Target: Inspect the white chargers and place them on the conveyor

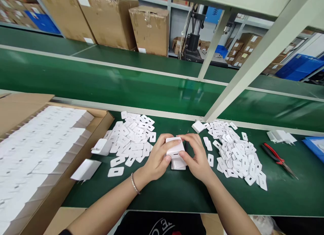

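Between my hands, a white charger (175, 145) faces up toward me with a dark port slot on its end. My left hand (157, 158) has its thumb and fingers closed on the charger's left side. On the opposite side, my right hand (196, 156) grips it with thumb and index finger. Just below it is a white block (178, 164), partly hidden by the charger. Small white faceplates (133, 135) with slots lie heaped left of my hands, and a second heap of faceplates (239, 157) spreads on the right.
A carton (101, 122) of white chargers stands at the left. Nearby lie two loose chargers (86, 170). At the right are red-handled pliers (278, 159), several more chargers (280, 136) and a blue item (315, 145). A slanted metal post (243, 76) rises from the bench's back edge.
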Tool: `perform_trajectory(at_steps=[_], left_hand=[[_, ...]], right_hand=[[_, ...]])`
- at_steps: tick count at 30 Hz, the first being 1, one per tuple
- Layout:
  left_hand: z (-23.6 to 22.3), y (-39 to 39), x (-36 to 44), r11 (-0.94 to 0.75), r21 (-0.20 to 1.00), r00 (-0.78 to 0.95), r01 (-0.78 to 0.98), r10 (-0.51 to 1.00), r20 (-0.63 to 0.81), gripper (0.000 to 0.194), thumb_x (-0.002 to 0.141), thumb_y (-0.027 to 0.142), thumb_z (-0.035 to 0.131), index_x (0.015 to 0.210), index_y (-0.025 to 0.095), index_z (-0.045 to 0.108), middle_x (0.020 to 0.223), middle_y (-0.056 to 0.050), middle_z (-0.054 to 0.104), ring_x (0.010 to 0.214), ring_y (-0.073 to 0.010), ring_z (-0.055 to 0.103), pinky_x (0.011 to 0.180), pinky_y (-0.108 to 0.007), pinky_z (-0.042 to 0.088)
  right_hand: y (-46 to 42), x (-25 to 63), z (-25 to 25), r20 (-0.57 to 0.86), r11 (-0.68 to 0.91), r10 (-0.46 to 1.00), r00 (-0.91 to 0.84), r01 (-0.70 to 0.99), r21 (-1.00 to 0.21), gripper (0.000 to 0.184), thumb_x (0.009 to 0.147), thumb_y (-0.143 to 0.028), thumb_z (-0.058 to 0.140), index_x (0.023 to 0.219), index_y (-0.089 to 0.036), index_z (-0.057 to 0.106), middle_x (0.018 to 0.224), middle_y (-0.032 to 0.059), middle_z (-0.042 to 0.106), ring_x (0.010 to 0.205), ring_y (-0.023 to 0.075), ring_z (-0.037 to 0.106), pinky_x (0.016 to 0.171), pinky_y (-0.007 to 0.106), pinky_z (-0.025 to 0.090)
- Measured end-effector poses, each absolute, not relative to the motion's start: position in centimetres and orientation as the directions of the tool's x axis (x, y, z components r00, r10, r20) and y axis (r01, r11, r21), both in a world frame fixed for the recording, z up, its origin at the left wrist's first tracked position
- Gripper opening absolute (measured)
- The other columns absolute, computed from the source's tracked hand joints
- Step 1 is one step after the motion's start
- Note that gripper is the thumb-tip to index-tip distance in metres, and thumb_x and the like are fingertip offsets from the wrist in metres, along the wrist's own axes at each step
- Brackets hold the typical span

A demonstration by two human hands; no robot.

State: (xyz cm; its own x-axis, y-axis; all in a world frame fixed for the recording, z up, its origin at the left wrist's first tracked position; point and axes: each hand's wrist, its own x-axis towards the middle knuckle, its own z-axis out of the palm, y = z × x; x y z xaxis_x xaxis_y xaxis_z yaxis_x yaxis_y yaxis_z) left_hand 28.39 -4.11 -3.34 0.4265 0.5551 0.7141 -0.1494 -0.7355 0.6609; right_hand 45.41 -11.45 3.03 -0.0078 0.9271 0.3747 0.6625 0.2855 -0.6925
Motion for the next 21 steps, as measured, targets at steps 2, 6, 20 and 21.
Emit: perform_trajectory(at_steps=[2,6,20,21], left_hand=[[-3.2,-4.0,28.3,-0.735,0.662,0.434,-0.146,0.553,0.711,0.046,0.113,0.048,0.029,0.148,0.031,0.054,0.117,-0.008,0.054,0.103,-0.0223,0.056,0.086,-0.037,0.05],[-3.1,-4.2,28.2,-0.709,0.683,0.42,-0.178,0.573,0.704,0.038,0.113,0.041,0.036,0.141,0.029,0.059,0.109,-0.006,0.054,0.1,-0.0209,0.054,0.084,-0.035,0.049],[-3.0,-4.8,28.3,-0.698,0.679,0.478,-0.227,0.528,0.702,0.046,0.112,0.051,0.032,0.146,0.028,0.053,0.115,-0.009,0.054,0.103,-0.0224,0.055,0.085,-0.036,0.052],[-3.0,-4.7,28.3,-0.697,0.681,0.489,-0.225,0.523,0.698,0.046,0.112,0.051,0.034,0.146,0.028,0.052,0.115,-0.009,0.054,0.103,-0.0223,0.055,0.085,-0.036,0.052]], right_hand=[[-11.4,45.4,3.0,0.374,0.278,0.927,0.003,0.665,-0.693,0.035,0.105,-0.05,0.058,0.131,-0.027,0.063,0.118,0.0067,0.067,0.114,0.0273,0.057,0.099,0.046,0.046],[-11.5,45.1,2.7,0.356,0.274,0.934,-0.005,0.649,-0.71,0.037,0.107,-0.055,0.052,0.128,-0.026,0.061,0.113,0.006,0.068,0.107,0.0265,0.06,0.094,0.044,0.047],[-11.4,44.8,2.9,0.467,0.376,0.884,-0.024,0.628,-0.681,0.043,0.106,-0.063,0.048,0.116,-0.024,0.063,0.1,0.0051,0.069,0.088,0.0233,0.057,0.081,0.041,0.047],[-11.4,44.9,2.9,0.459,0.37,0.888,-0.021,0.625,-0.688,0.043,0.106,-0.063,0.048,0.116,-0.024,0.063,0.1,0.0052,0.069,0.089,0.0234,0.057,0.082,0.041,0.047]])
